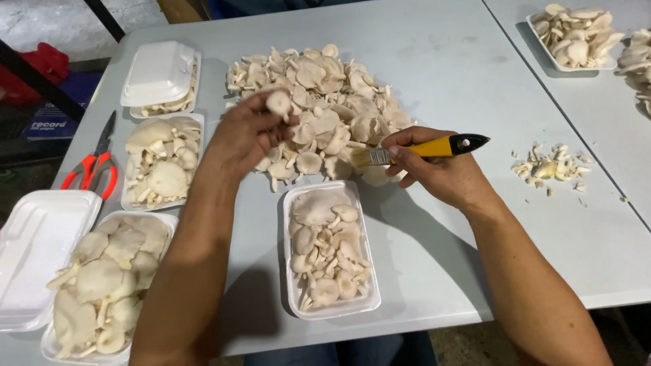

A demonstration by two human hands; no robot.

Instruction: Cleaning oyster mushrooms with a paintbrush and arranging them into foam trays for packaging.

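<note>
My left hand is raised over the table and pinches a small pale mushroom between thumb and fingers. A brush with a yellow and black handle is gripped in my right hand, its bristles pointing left toward the mushroom. Behind both hands lies a large loose pile of pale oyster mushrooms. Directly below the hands stands a white foam tray partly filled with mushrooms.
Filled foam trays sit at the left and front left. A stack of closed white foam trays is at the back left. Red-handled scissors lie by the left edge. Mushroom trimmings lie to the right; another tray stands on the neighbouring table.
</note>
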